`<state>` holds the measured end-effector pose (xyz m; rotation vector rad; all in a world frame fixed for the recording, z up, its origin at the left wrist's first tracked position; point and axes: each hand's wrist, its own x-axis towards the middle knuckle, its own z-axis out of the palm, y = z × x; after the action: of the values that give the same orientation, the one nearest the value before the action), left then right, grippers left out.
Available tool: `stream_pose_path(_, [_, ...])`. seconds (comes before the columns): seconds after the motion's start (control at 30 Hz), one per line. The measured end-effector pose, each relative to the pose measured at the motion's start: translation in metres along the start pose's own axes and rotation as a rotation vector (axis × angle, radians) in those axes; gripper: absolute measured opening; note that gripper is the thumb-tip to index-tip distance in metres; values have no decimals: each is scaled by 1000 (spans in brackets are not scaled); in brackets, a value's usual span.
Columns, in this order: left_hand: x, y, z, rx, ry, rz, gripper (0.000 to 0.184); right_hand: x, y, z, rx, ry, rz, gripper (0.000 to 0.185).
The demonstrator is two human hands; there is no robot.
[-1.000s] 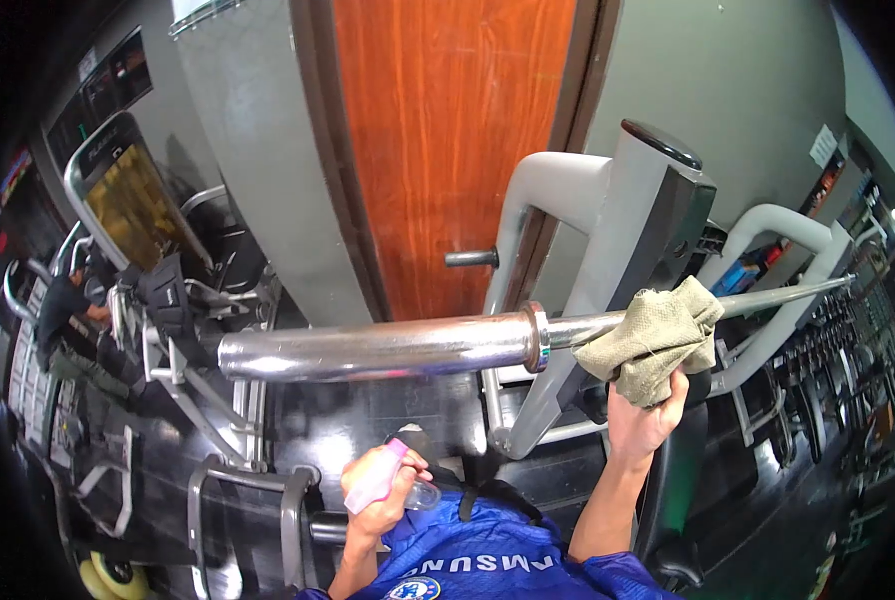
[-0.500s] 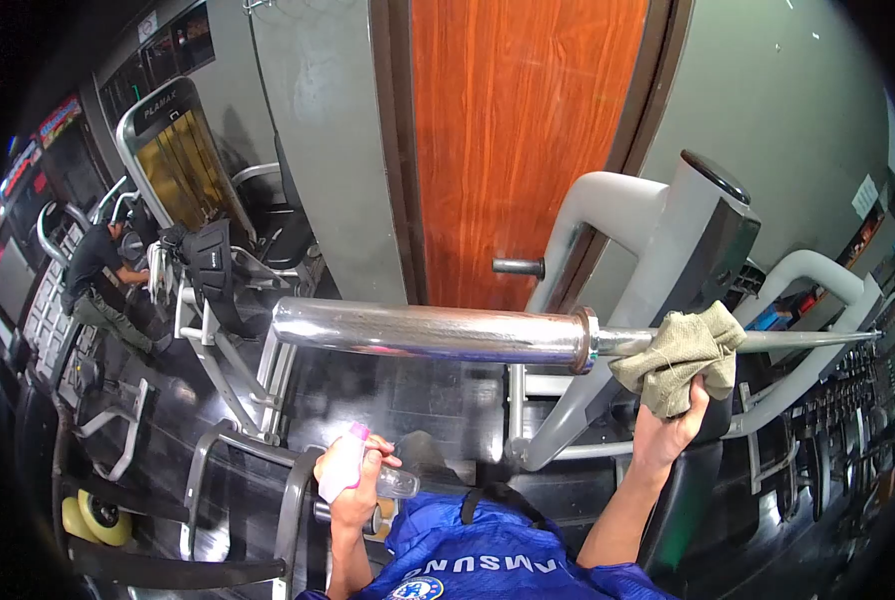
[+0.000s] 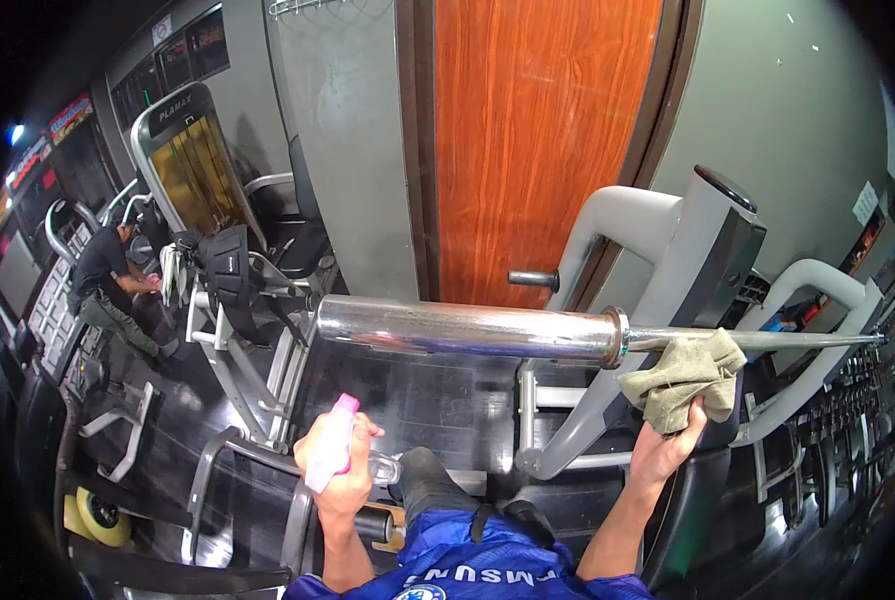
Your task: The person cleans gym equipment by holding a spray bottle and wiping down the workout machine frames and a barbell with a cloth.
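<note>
My left hand [image 3: 346, 462] is wrapped round a spray bottle with a pink and white top [image 3: 336, 440]; its clear body shows beside my wrist. My right hand [image 3: 668, 450] grips a khaki cloth [image 3: 690, 380], which lies against the thin shaft of a metal barbell [image 3: 468, 330] just right of the collar. The barbell's thick sleeve points left across the middle of the view. Part of the right fingers is hidden behind the cloth.
A grey machine frame [image 3: 668, 270] stands behind the bar, before a wooden door [image 3: 538, 130]. At the far left a person [image 3: 108, 280] in dark clothes bends near gym machines. A rack of dumbbells [image 3: 828, 430] is at the right. A bench frame [image 3: 208, 480] stands at lower left.
The view has turned left, so the bar and machines appear further right. The bottle in my left hand is more upright. The cloth in my right hand now hangs lower on the shaft.
</note>
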<state>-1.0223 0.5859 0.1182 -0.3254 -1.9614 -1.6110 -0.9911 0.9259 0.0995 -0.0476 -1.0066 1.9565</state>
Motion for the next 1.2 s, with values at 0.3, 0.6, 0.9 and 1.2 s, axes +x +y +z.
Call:
stream_pose_path(0.3, [10, -3, 19, 30, -87, 52, 8, -32, 9, 3, -247, 27, -81, 43])
stream_pose_path(0.6, [17, -1, 56, -99, -74, 38, 6, -15, 6, 92, -1066, -631, -957, 42])
stream_pose_path(0.9, [-24, -57, 20, -252, 140, -239, 12, -57, 66, 236, -947, -1154, -1065, 46])
stream_pose_path(1.2, [-49, -67, 32, -379, 81, -301, 18, -54, 39, 223, -1007, -1196, -806, 44])
